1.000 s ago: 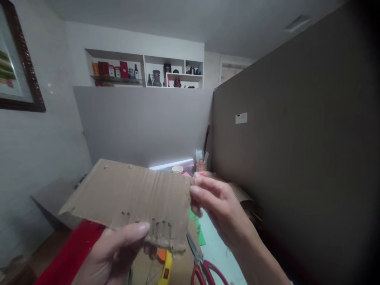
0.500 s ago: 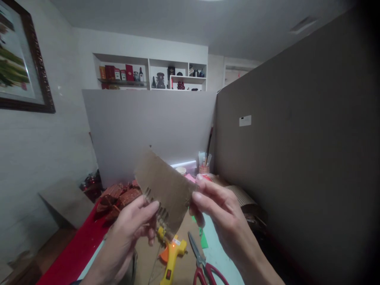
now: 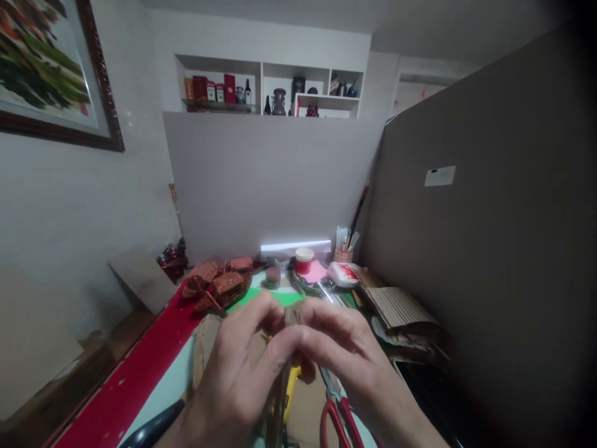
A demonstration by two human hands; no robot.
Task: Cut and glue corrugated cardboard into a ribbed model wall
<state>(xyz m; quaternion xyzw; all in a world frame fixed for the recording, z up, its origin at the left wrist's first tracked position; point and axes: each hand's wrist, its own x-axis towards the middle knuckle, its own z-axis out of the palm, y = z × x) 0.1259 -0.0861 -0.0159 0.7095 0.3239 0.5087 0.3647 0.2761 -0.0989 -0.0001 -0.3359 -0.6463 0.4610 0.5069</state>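
Note:
Both hands meet at the middle of the view, their fingers pinching the top of a piece of brown cardboard (image 3: 293,316). The piece is seen nearly edge-on, and the hands cover much of it. My left hand (image 3: 249,358) grips it from the left, and my right hand (image 3: 342,342) from the right, the thumbs close together. Partly hidden under the hands is a yellow hot glue gun (image 3: 291,389). Scissors with red handles (image 3: 333,404) lie just below my right hand.
Reddish-brown painted bundles (image 3: 224,285) sit at the back left. A red-and-white tub (image 3: 304,261) and a brush holder (image 3: 344,254) stand at the back. Corrugated cardboard (image 3: 403,306) is piled at the right, beside a grey panel (image 3: 485,249).
The cardboard has turned from facing me to nearly edge-on and sits lower. My hands have come together on it. The camera view has tilted down and shifted left.

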